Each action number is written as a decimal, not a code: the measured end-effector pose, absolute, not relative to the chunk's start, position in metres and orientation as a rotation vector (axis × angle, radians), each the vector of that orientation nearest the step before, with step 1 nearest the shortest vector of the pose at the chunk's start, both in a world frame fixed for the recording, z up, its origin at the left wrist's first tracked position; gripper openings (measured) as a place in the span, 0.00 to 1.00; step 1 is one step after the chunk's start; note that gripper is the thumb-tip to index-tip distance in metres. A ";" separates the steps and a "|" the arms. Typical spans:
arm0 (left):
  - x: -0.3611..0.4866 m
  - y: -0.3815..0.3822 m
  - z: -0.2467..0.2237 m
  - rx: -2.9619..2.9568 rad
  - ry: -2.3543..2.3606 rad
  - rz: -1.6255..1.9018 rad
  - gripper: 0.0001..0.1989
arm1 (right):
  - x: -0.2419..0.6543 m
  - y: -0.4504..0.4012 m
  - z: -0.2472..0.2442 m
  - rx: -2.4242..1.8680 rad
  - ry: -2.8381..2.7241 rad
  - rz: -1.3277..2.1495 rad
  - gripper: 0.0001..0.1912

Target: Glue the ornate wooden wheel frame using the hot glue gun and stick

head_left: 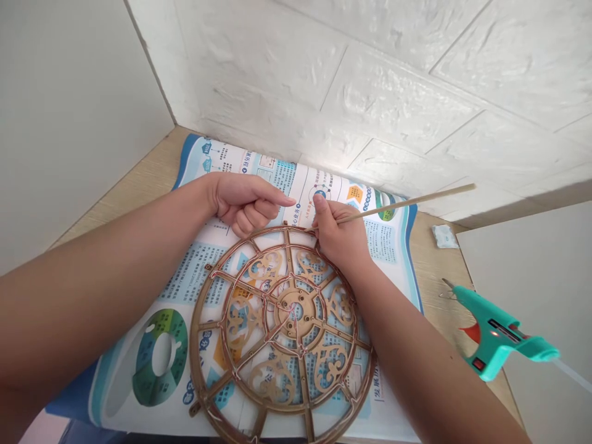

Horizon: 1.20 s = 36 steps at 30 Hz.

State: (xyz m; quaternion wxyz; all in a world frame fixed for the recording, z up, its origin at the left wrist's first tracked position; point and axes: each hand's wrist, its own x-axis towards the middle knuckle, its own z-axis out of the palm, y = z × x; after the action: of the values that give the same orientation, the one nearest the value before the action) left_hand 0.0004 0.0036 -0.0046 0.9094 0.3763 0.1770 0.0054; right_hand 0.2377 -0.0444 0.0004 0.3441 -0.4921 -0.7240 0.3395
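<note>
A round, gold-brown openwork wheel frame (303, 364) with spokes and scroll ornaments lies on a printed poster sheet. Thin reddish wire (292, 308) runs around its rings and into the hub. Above the wheel's far rim, my left hand (247, 206) is closed, its fingers curled in and the thumb side pointing right. Whatever those fingers may hold is hidden. My right hand (342, 231) grips a thin wooden stick (416, 200) whose long end sticks out up and to the right. The right hand is over the rim's upper right edge, with a small gap to my left hand.
A teal hot glue gun (497, 330) with a lit indicator and a glue stick in its back stands at the right. Beyond it is a small white packet (444, 236). The poster (139, 394) covers much of the wooden table (115, 185); a white brick-pattern wall (370, 80) rises behind.
</note>
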 end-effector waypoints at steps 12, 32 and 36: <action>0.000 0.004 -0.009 0.732 0.359 0.082 0.29 | 0.238 -0.044 -0.002 -1.286 -1.862 0.860 0.38; 0.008 0.000 0.005 0.520 0.913 0.036 0.32 | 0.237 -0.042 -0.002 -1.322 -1.950 0.776 0.38; 0.008 0.000 0.006 0.513 0.908 0.003 0.32 | 0.237 -0.042 -0.001 -1.331 -1.970 0.762 0.38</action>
State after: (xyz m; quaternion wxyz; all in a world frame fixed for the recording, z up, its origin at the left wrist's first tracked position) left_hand 0.0083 0.0003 0.0060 0.8670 0.2451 0.4338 0.0013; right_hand 0.2369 -0.0424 -0.0008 0.3167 -0.5058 -0.7484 0.2895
